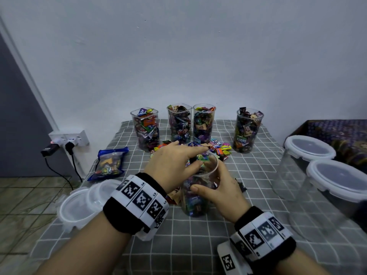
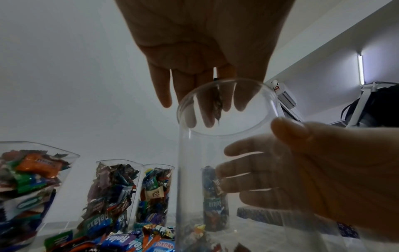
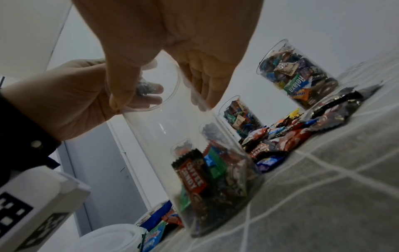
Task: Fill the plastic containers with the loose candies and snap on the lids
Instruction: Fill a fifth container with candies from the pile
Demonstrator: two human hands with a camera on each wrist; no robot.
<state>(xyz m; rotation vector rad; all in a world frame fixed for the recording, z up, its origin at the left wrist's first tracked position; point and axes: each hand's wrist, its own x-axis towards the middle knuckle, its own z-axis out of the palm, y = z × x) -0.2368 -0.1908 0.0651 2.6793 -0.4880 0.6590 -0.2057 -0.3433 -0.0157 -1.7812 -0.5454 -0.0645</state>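
I see the right hand [image 1: 224, 193] grasping the clear container [image 1: 198, 187] at mid-height, thumb on the near wall, fingers curled round the far side; this grip is clenched on the container. The container stands upright on the desk [image 1: 198, 241], near its centre, with a layer of wrapped candies at its bottom. The left hand [image 1: 174, 165] hovers over the container's open rim, fingers pointing down into the mouth and pinching a candy [image 2: 217, 104] between the fingertips. Loose candies [image 1: 218, 148] lie piled just behind the container. Four filled containers [image 1: 179, 123] stand in a row at the desk's far edge. Lids [image 1: 79, 207] lie at the left edge.
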